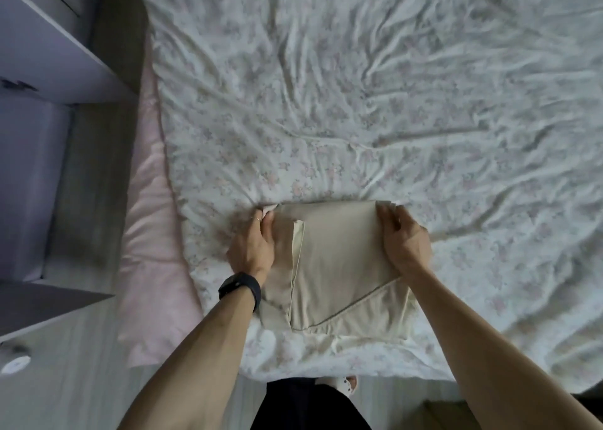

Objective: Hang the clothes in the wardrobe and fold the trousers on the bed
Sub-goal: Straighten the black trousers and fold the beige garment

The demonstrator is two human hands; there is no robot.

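Beige trousers (339,266) lie folded into a compact rectangle near the front edge of the bed (359,103), which has a rumpled floral sheet. My left hand (253,245), with a black watch on the wrist, grips the left far corner of the folded trousers. Opposite it, my right hand (403,240) holds the right far corner, fingers curled over the top fold. Both hands rest on the fabric against the bed.
A pale wardrobe or cabinet unit (39,71) stands at the left with a narrow floor strip between it and the bed. A pink underlayer (153,250) shows along the bed's left edge. A small white round object (14,361) sits at the lower left.
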